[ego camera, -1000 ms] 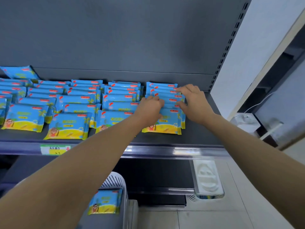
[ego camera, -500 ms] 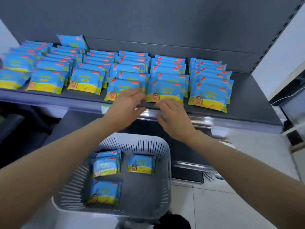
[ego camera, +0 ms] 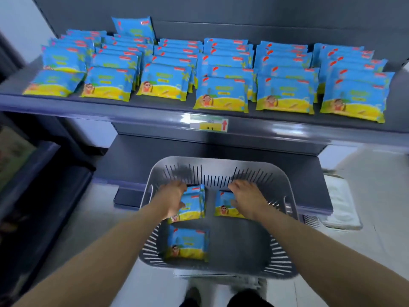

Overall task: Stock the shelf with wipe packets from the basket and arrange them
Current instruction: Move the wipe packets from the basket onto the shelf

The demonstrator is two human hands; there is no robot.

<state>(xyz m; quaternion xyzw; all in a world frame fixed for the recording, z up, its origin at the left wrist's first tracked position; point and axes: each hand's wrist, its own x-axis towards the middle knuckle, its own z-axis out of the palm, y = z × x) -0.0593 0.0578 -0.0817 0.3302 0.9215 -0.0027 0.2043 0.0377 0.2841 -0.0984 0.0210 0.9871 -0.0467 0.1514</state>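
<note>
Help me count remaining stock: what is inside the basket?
In the basket: a small stack partly under the left hand, one packet partly under the right hand, one lone packet nearer. The stack's count is hidden.

Arms reach down — left hand (ego camera: pixel 174 199), right hand (ego camera: pixel 248 200) both palms-down.

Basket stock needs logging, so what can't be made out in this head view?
Left stack: the left hand covers it, so its packet count is hidden.
Right packet: the right hand covers its top; motion blur hides whether either hand grips yet.
Price tag: print too small and blurred.
Shelf rows: front packets overlap those behind.
</note>
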